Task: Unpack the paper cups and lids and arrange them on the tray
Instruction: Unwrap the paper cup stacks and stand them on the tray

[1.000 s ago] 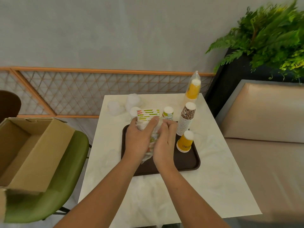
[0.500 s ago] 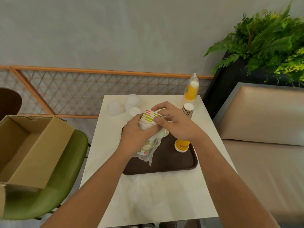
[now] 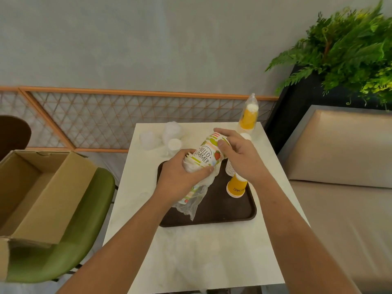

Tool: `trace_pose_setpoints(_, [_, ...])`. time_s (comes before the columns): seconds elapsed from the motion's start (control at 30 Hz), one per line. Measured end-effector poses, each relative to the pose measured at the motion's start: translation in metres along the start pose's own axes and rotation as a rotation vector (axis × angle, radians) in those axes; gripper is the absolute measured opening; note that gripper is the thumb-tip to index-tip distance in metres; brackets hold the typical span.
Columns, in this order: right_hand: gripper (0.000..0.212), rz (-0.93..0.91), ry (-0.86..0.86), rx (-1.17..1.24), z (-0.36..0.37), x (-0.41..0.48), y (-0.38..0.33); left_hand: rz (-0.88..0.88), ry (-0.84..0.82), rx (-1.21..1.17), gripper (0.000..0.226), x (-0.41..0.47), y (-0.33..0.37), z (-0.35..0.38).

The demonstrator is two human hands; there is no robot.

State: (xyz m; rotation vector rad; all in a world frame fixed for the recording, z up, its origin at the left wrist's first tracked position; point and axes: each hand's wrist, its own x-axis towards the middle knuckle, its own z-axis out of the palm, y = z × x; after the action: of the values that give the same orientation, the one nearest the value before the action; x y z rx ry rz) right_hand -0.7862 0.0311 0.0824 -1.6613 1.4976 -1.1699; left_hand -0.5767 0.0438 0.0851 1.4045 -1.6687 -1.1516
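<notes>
Single wide-angle camera worn on the head looks forward and down over the tabletop (image 3: 197, 257) from its near edge, tray (image 3: 222, 209) near mid-frame, both forearms (image 3: 131, 240) close in the lower part. It faces the grey wall (image 3: 148, 39), cardboard box (image 3: 31, 198) at left, bench seat (image 3: 339, 209) at right

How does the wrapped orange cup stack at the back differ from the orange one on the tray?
The plastic-wrapped orange paper cup stack is sealed and stands on the white table; the bare orange paper cup stack is unwrapped on the brown tray. Both stand upside down.
</notes>
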Motion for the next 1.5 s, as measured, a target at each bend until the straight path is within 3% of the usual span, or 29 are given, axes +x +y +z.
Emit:
trace_pose_setpoints(0.07, [0.025, 0.110, -0.054, 0.194, -0.004, -0.003, 0.008, -0.001, 0.004, 0.014, 0.057, 0.000, -0.002, 0.005])
trace_pose_setpoints(0.2, [0.033, 0.302, -0.009, 0.479, -0.007, -0.013, 0.031, -0.011, 0.026, 0.044, 0.055, 0.004, -0.008, 0.009])
trace_pose_setpoints(0.33, [0.068, 0.365, 0.001, 0.717, -0.003, -0.021, 0.051, -0.032, 0.075, 0.039, 0.056, 0.014, -0.014, 0.009])
trace_pose_setpoints(0.5, [0.088, 0.374, -0.058, 0.868, -0.003, -0.017, 0.068, -0.114, 0.139, -0.023, 0.048, 0.030, -0.013, 0.015])
trace_pose_setpoints(0.57, [0.084, 0.393, -0.149, 0.822, -0.003, -0.011, 0.068, -0.142, 0.154, -0.038, 0.048, 0.036, -0.011, 0.020])
trace_pose_setpoints(0.67, [0.065, 0.330, -0.315, 0.560, -0.003, 0.001, 0.066, -0.157, 0.165, -0.022, 0.049, 0.045, -0.008, 0.029])
trace_pose_setpoints(0.73, [0.047, 0.304, -0.233, 0.389, -0.003, 0.015, 0.062, -0.173, 0.193, -0.028, 0.050, 0.050, -0.007, 0.033])
trace_pose_setpoints(0.8, [0.042, 0.289, -0.027, 0.317, -0.001, 0.031, 0.061, -0.197, 0.225, -0.035, 0.051, 0.055, -0.007, 0.036])
trace_pose_setpoints(0.9, [0.063, 0.213, 0.250, 0.215, 0.008, 0.058, 0.070, -0.216, 0.251, -0.014, 0.051, 0.058, -0.010, 0.040])
trace_pose_setpoints(1.0, [0.073, 0.105, 0.317, 0.049, 0.023, 0.082, 0.095, -0.240, 0.269, -0.009, 0.049, 0.059, -0.011, 0.045])
trace_pose_setpoints(1.23, [0.074, 0.173, 0.265, -0.223, 0.058, 0.086, 0.144, -0.253, 0.297, -0.072, 0.051, 0.059, -0.011, 0.055])
trace_pose_setpoints(1.5, [0.086, 0.363, 0.119, -0.169, 0.070, 0.070, 0.169, -0.246, 0.271, -0.114, 0.053, 0.055, -0.013, 0.053])
